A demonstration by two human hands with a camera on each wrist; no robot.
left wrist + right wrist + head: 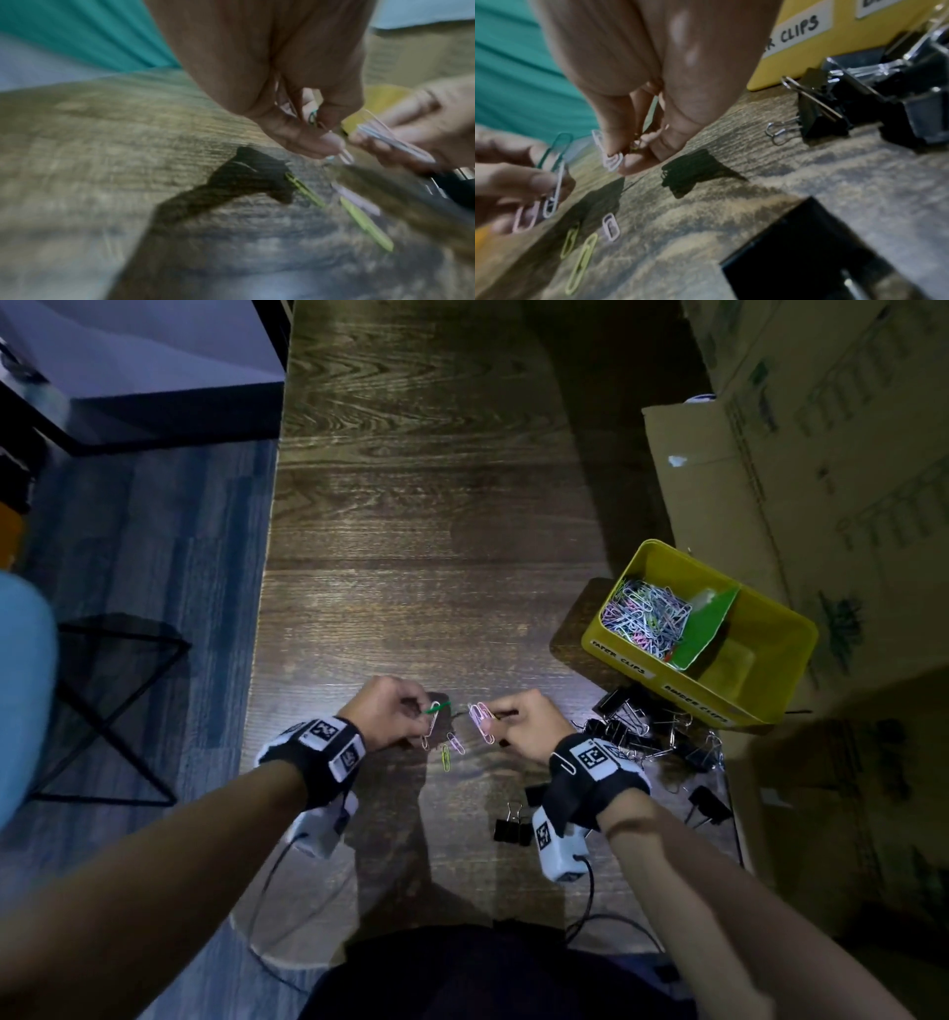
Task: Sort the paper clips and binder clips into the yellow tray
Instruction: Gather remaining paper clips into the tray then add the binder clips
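My left hand (395, 713) pinches a few paper clips, a green one (439, 707) among them, just above the wooden table. Close beside it my right hand (518, 724) pinches a small bunch of pink and white paper clips (481, 719). Loose yellow (445, 757) and white (456, 743) clips lie on the table below the hands. The yellow tray (780, 670) stands to the right; its left compartment holds a heap of paper clips (644, 616). Black binder clips (624, 716) lie in a pile in front of the tray. In the right wrist view the pinched white clips (612, 159) show at my fingertips.
Cardboard boxes (801, 469) stand right of the tray along the table's right side. A lone binder clip (511, 829) lies near my right wrist, another (708, 806) at the right. A green card divider (706, 624) splits the tray. The table's left edge (262, 618) drops to the floor.
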